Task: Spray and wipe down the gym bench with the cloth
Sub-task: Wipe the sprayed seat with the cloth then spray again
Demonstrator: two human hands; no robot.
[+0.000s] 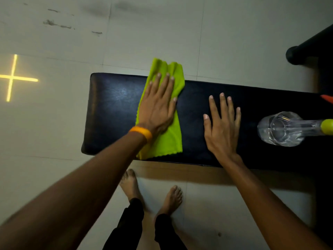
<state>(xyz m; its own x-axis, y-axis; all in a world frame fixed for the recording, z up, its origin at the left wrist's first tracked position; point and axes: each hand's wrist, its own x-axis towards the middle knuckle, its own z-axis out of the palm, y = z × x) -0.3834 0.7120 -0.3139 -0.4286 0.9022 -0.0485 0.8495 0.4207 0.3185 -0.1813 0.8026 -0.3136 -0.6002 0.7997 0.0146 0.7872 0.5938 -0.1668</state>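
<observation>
Nearest the lens, my two forearms enter from 7 and 5 o'clock, above my bare feet [151, 188] on the tiled floor [54, 123]. Largest element: the black padded gym bench [111, 109], its long axis running 9 to 3 o'clock across the view, its near end at 9 o'clock. Next, the green cloth [167, 139], laid crosswise over the pad from the 12 o'clock edge to the 6 o'clock edge, overhanging slightly at 12. My left hand [158, 105], orange band [142, 133] at the wrist, lies flat on the cloth with fingers spread and extended, pressing rather than grasping. My right hand [222, 127] rests open and empty, palm down on bare pad, just to 3 o'clock of the cloth. Smallest: the clear spray bottle [281, 129], lying on its side on the bench at 3 o'clock, beyond my right hand. Judgement: wiping is under way; the uncovered pad toward 9 o'clock lies nearer my left hand, so a stroke along the long axis suits that hand, and the cloth may bunch if pressure slackens.
</observation>
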